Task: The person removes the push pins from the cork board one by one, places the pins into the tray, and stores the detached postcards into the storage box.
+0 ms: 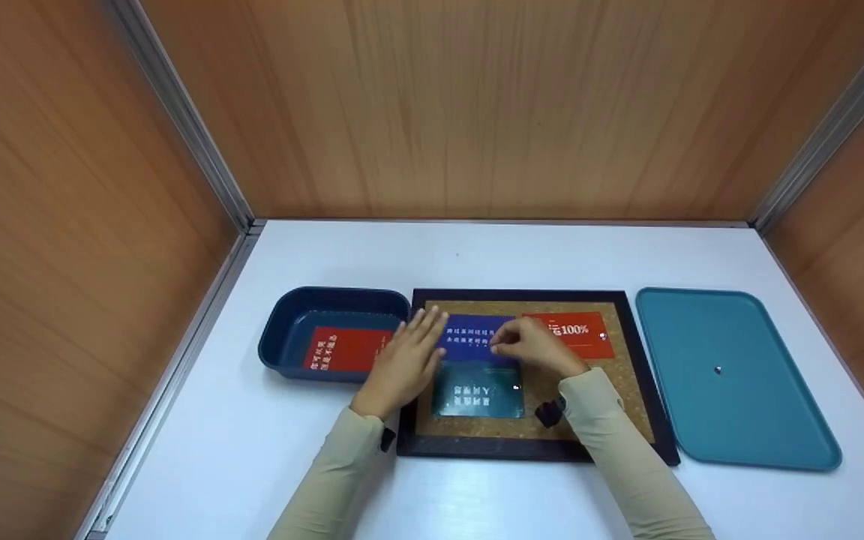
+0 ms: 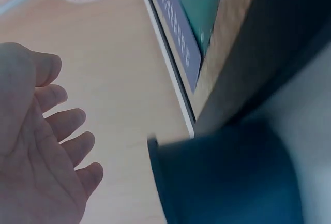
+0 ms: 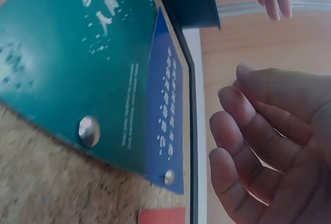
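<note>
My left hand (image 1: 402, 367) reaches over the left edge of the cork board (image 1: 552, 420), fingers extended and holding nothing; the left wrist view shows its fingers slightly bent. Above the blue card (image 1: 469, 330), my right hand (image 1: 537, 345) has thumb and index tips close together. No held thing shows in the right wrist view, but the space behind the thumb is hidden. A green card (image 1: 477, 401) lies below the blue one, a red card (image 1: 589, 341) at upper right. Round metal thumbtacks sit on the green card, the blue card (image 3: 160, 105) and the red card.
At the board's left stands a dark blue bin (image 1: 282, 330) with another red card (image 1: 349, 349) in it. A teal tray (image 1: 747, 420) lies to the right, bearing one metal thumbtack (image 1: 718, 370). Wooden panels (image 1: 477, 112) enclose the white table (image 1: 477, 255).
</note>
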### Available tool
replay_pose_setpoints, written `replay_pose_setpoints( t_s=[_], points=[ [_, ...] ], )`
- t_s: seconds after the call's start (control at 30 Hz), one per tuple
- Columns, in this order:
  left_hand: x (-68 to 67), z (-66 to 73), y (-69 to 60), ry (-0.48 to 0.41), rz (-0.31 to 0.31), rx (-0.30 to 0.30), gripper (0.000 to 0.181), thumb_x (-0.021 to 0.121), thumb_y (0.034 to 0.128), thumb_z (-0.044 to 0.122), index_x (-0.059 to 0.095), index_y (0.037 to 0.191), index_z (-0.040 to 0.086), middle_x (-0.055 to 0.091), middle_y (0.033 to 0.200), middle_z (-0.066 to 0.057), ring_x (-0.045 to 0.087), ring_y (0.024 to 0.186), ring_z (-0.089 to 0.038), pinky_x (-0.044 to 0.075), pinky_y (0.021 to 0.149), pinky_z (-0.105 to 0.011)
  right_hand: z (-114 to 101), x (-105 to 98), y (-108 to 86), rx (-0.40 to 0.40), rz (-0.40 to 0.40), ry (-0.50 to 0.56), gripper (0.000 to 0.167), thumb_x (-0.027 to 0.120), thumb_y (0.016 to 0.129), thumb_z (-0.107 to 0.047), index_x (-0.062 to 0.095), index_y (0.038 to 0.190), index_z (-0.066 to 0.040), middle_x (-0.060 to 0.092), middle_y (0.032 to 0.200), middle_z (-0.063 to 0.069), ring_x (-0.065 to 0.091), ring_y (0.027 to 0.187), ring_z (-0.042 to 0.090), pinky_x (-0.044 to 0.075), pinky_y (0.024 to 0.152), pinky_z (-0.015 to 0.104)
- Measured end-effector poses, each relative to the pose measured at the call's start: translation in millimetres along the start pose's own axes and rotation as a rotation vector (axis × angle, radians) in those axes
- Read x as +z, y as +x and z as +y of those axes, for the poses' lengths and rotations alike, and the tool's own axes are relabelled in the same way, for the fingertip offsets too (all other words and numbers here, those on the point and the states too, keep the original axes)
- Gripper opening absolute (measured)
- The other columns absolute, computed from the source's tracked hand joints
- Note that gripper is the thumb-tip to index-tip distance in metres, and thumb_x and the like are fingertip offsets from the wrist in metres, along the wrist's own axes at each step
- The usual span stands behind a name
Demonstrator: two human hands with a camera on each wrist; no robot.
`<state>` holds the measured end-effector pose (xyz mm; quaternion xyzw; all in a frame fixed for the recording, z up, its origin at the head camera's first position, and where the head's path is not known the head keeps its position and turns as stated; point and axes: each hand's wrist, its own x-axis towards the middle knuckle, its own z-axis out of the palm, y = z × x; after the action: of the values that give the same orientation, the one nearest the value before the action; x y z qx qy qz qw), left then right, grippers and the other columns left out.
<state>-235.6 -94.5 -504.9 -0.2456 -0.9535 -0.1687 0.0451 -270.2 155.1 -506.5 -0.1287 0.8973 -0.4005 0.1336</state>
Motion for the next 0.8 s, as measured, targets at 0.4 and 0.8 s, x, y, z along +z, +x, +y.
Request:
replay_pose_setpoints(
  t_s=[0.4, 0.8],
  points=[
    [25.6, 18.1, -4.4, 0.029, -0.131, 0.095, 0.056, 0.043, 0.1026, 0.034, 0.027, 0.153, 0.018, 0.026, 0.159, -0.006, 0.025, 0.146, -0.028, 0.024, 0.118, -0.05, 19, 1, -9.3, -0.031, -0.09, -0.013, 0.009, 0.069, 0.089, -0.013, 0.074, 0.088, -0.007, 0.071, 0.084, 0.005, 0.064, 0.071, 0.018, 0.059, 0.069, 0.031],
    [45.2, 34.6, -11.2, 0.108, -0.247, 0.174, 0.056, 0.043, 0.1026, 0.034, 0.025, 0.154, 0.019, 0.025, 0.159, -0.003, 0.027, 0.146, -0.027, 0.029, 0.116, -0.047, 35, 2, -18.2, -0.047, -0.158, -0.063, 0.009, 0.069, 0.088, -0.014, 0.075, 0.086, -0.008, 0.069, 0.077, 0.002, 0.056, 0.064, 0.011, 0.05, 0.059, 0.024]
  ],
)
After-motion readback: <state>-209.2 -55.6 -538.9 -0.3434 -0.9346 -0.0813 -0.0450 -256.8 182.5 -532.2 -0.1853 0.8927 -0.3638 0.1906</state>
